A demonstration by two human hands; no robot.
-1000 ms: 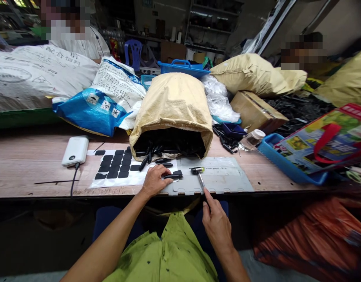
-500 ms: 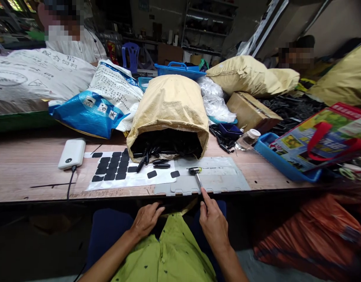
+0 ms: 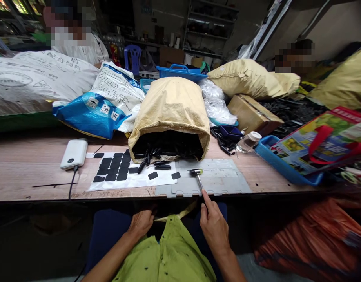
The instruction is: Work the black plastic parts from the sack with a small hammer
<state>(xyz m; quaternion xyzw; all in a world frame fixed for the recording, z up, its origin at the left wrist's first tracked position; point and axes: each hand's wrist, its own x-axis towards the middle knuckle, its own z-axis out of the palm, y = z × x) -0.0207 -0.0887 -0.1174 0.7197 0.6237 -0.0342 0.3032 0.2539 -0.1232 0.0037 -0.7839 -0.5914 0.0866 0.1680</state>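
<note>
In my right hand (image 3: 214,223) is a small hammer (image 3: 198,181), its handle gripped with the index finger laid along it. The hammer's black and yellow head rests over a grey plate (image 3: 239,184) at the table's front edge. My left hand (image 3: 142,222) is low over my lap, just below the table edge, its fingers bent down into shadow and mostly hidden. A beige sack (image 3: 174,105) lies with its mouth towards me, full of black tapered pieces. A few such pieces (image 3: 162,167) lie in front of it, beside a white sheet (image 3: 139,182) bearing black rounded squares (image 3: 111,171).
On the left stand a white power bank (image 3: 74,153) with a cable and a blue-white bag (image 3: 100,105). To the right are a clear jar (image 3: 249,141), a blue tray (image 3: 268,156) and a wooden box (image 3: 253,113). Two people are across the table.
My left hand has shifted slightly left and down, its fingers curling into the shadow. My right hand keeps the hammer in almost the same place. The camera view has shifted slightly.
</note>
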